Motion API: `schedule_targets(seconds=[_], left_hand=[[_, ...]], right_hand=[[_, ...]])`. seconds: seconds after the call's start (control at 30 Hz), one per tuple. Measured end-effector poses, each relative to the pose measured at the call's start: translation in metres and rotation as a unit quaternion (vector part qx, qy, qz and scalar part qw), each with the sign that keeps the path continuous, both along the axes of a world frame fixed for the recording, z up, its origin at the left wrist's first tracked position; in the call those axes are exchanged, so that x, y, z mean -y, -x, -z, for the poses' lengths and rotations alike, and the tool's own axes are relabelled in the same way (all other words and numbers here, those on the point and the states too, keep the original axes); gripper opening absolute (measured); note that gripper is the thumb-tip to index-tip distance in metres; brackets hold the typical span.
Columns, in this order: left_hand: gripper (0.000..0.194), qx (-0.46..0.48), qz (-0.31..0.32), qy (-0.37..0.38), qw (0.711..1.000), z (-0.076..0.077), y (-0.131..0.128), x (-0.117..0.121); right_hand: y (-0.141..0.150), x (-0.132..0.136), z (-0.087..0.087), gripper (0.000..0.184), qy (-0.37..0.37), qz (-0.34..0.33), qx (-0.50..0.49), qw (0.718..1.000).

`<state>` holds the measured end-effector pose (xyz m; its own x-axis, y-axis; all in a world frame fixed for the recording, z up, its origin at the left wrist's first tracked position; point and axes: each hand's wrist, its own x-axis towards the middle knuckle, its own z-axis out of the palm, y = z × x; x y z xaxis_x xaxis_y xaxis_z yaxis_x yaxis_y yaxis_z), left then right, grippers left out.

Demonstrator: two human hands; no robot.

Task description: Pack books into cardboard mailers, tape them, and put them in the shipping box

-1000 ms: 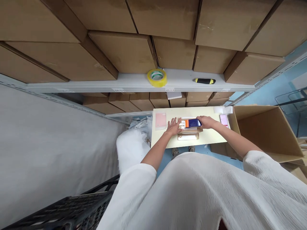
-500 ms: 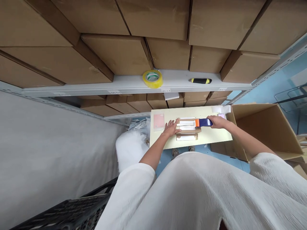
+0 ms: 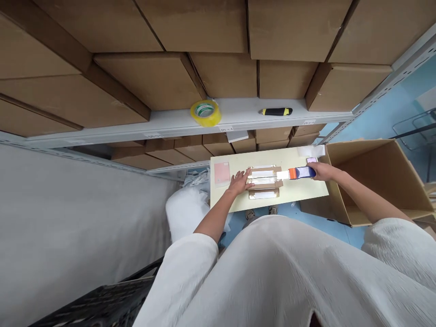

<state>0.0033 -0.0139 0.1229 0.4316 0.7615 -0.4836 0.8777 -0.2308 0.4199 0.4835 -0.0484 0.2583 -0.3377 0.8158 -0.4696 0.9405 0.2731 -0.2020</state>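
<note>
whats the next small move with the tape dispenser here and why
Probably tear the tape off at the box's right end. The right hand has the blue and orange tape dispenser out past the small cardboard box, with a strip of tape stretched between them, while the left hand presses flat on the box's left end.

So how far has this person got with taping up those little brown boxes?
Done: a strip of clear tape already runs across the top small brown cardboard box. In hand: the right hand holds the blue-and-orange tape dispenser just past the box's right end, while the left hand presses the left end. Left: the tape looks uncut.
</note>
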Motion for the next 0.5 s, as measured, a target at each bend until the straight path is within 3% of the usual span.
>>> schedule_targets(seconds=[0.2, 0.5], left_hand=[[0.100, -0.016, 0.003, -0.001, 1.000, -0.002, -0.003, -0.001], [0.099, -0.026, 0.002, 0.002, 1.000, -0.007, -0.006, 0.000]], right_hand=[[-0.009, 0.000, 0.017, 0.039, 0.005, -0.014, -0.022, 1.000], [0.007, -0.002, 0.059, 0.040, 0.027, -0.010, 0.037, 0.999]])
